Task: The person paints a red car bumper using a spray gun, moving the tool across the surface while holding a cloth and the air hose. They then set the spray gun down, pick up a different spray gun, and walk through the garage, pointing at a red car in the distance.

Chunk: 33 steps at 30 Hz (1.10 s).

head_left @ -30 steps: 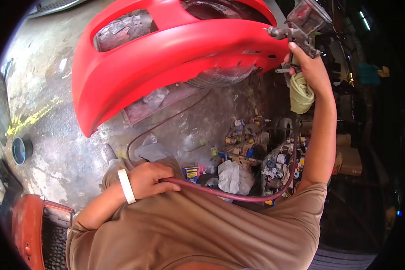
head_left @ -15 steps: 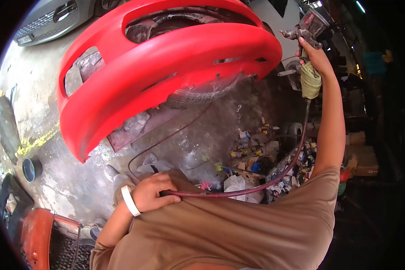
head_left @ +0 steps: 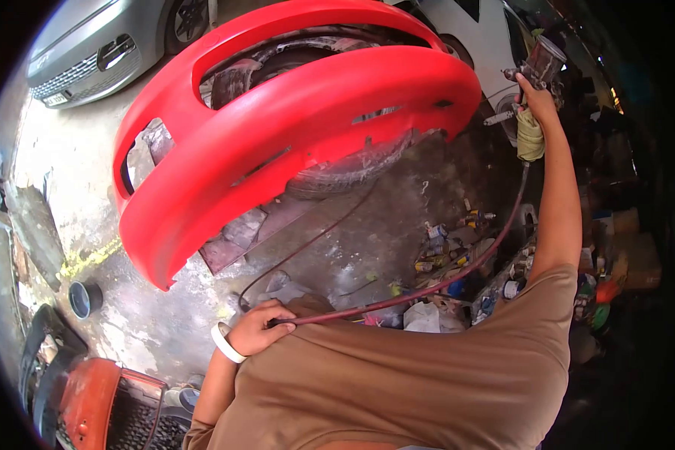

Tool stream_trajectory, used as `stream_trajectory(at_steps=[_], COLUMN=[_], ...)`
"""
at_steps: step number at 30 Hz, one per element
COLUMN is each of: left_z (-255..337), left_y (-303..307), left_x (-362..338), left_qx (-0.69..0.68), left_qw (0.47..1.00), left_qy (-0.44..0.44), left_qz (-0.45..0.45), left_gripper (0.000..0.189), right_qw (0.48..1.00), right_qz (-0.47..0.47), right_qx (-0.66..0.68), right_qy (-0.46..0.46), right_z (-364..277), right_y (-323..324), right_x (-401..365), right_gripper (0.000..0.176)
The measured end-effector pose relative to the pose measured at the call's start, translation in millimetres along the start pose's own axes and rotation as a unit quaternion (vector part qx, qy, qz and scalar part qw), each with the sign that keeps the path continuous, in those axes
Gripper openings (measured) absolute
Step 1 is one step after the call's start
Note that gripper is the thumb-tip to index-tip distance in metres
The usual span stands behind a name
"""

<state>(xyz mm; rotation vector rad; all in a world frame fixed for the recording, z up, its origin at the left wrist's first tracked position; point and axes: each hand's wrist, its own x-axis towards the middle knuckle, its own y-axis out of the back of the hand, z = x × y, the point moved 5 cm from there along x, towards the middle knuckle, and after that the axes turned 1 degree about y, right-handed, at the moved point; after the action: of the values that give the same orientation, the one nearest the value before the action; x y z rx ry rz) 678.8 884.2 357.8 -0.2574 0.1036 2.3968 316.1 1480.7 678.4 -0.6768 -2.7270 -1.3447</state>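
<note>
My right hand (head_left: 538,103) is closed around the handle of a spray gun (head_left: 541,64), held out at the upper right, its cup on top. A yellowish cloth (head_left: 530,136) is wrapped below the grip, and a dark red air hose (head_left: 472,268) runs down from it. Against my shirt, my left hand (head_left: 259,328) is closed on that hose, a white band on the wrist. In front of me a glossy red car bumper (head_left: 307,97) is propped above the floor, left of the spray gun. A tire (head_left: 345,171) shows beneath it.
A silver car (head_left: 90,56) stands at the upper left, a pale one (head_left: 480,41) behind the spray gun. Cans and litter (head_left: 446,251) lie on the right. A dark round tub (head_left: 85,298) and an orange-red car part (head_left: 90,401) are at the left.
The bumper and surroundings have shifted slightly right and down in view. My right hand and spray gun appear farther right, away from the bumper's edge. My left hand still grips the hose.
</note>
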Motion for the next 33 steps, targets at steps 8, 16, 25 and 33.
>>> stream_trajectory(at_steps=[8, 16, 25, 33], left_z=[-8.0, -20.3, -29.0, -32.5], left_y=[6.0, 19.2, 29.1, 19.0], left_x=[-16.3, -70.9, -148.8, -166.7], left_qx=[0.029, 0.002, -0.018, -0.024], left_qw=[0.999, 0.994, 0.992, 0.993], left_qy=[-0.027, -0.107, -0.124, -0.115], left_qz=[-0.026, -0.032, -0.002, 0.029], left_gripper=[0.016, 0.02, 0.02, 0.02], right_qw=[0.996, 0.976, 0.926, 0.87], right_qz=[-0.076, -0.188, -0.341, -0.431], right_qx=[-0.01, -0.056, 0.027, 0.007], right_qy=[0.035, 0.097, 0.162, 0.238], right_z=[-73.6, -205.6, -305.8, -337.1], right_y=[-39.2, -114.8, -232.0, -311.0], right_x=[-106.1, -251.7, -392.7, -486.7], right_gripper=[0.05, 0.043, 0.037, 0.046])
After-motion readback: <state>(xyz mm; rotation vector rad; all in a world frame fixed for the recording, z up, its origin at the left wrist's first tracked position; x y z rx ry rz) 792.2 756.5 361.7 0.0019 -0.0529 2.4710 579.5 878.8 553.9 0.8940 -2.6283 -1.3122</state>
